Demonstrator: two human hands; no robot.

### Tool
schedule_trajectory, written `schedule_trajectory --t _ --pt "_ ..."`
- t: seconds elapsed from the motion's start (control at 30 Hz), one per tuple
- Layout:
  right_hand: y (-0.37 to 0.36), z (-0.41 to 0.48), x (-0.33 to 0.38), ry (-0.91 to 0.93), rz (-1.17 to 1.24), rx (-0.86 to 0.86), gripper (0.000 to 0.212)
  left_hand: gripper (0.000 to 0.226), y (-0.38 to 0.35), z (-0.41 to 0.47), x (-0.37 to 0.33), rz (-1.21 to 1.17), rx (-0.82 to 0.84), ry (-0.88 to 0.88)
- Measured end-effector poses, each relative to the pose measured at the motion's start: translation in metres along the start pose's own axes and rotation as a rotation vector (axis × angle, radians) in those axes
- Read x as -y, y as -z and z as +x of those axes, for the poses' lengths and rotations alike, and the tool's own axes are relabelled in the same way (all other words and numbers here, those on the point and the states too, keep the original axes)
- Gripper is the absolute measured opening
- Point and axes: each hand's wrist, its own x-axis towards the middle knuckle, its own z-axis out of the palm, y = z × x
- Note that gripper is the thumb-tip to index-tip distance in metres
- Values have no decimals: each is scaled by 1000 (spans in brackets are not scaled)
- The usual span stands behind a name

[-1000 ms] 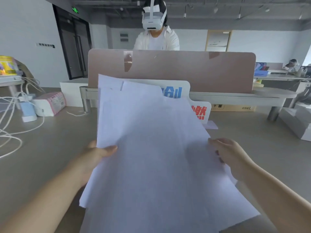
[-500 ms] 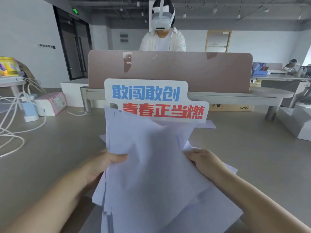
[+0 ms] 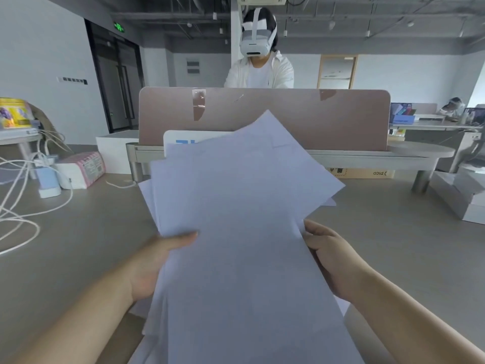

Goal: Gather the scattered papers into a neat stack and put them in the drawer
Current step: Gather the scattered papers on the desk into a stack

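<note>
I see soft, even daylight filling the room, brightest beyond my right hand point(image 3: 332, 261) at the far right edge. The papers point(image 3: 236, 232) between my hands look bluish and slightly dim, casting faint shadows over my left hand point(image 3: 154, 261). Wide-angle distortion bends the edges; details are mildly soft throughout.

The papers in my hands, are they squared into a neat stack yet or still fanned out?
Still fanned out. The papers splay at different angles, corners jutting past each other at the top and right, held between the left hand and right hand.
</note>
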Motion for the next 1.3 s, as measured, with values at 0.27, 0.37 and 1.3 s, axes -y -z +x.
schedule_trajectory --t 0.27,0.37,1.3 --pt "2 17 0 35 0 -366 27 85 -1 1 4 164 -29 -57" --pt "11 29 1 165 -51 -605 29 91 -2 0 3 163 -2 -60" --pt "26 44 -13 12 -964 -499 32 22 -15 4 11 400 -237 27"
